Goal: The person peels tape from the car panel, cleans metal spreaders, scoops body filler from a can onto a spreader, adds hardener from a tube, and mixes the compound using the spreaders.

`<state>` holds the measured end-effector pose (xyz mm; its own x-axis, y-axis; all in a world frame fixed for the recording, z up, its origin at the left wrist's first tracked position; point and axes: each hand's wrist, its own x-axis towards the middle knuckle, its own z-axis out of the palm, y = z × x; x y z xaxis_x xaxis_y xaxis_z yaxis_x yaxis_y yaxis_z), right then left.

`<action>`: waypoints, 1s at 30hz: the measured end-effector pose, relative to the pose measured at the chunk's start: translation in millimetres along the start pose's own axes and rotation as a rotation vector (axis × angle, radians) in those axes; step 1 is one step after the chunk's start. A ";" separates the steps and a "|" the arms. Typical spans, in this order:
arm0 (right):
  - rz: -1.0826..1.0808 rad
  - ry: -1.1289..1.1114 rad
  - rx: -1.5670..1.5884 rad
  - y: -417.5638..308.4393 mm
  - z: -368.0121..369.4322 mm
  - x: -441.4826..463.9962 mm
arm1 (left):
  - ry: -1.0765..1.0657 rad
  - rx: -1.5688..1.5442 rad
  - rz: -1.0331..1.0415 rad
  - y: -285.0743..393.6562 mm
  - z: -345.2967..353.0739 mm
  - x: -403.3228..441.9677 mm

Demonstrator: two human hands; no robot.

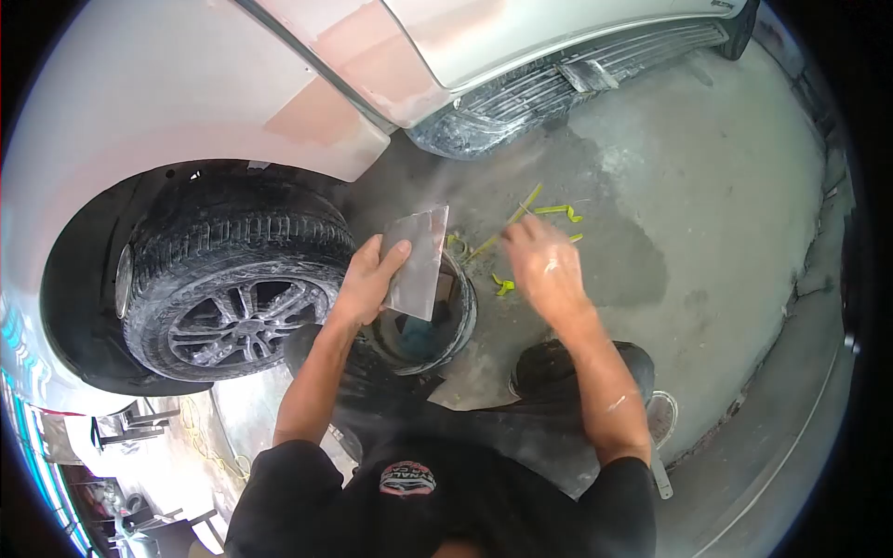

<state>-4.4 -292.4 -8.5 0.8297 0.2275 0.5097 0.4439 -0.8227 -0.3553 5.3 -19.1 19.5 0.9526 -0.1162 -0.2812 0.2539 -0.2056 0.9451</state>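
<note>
My left hand (369, 281) is closed on a flat grey rectangular sheet (418, 263), thumb on its face and fingers behind; its exact kind is unclear. Under the sheet stands a dark round bucket (462, 341) with cloudy liquid, partly hidden by the sheet. Over the floor to the right of the bucket, my right hand (547, 267) is blurred, its fingers curled together. A thin pale bit shows at its fingertips, too smeared to name. Crumpled yellow-green strips (559, 212) lie on the floor around that hand.
A dusty wheel (251, 325) and a white vehicle panel (214, 93) with pinkish sanded patches stand at the left. A ribbed side step (577, 79) juts out above the wet concrete floor (707, 205). My knees flank the bucket. A flat metal tool (661, 476) lies near my right elbow.
</note>
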 end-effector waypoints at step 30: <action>-0.070 -0.428 0.651 -138.3 -88.9 -23.4 | -0.555 0.643 0.820 -4.8 -19.4 -135.3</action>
<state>-115.2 -230.3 98.4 0.7920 0.5578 0.2481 0.4994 -0.3582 -0.7889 -121.6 16.4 56.3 0.5478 -0.8153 0.1876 -0.6824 -0.3057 0.6640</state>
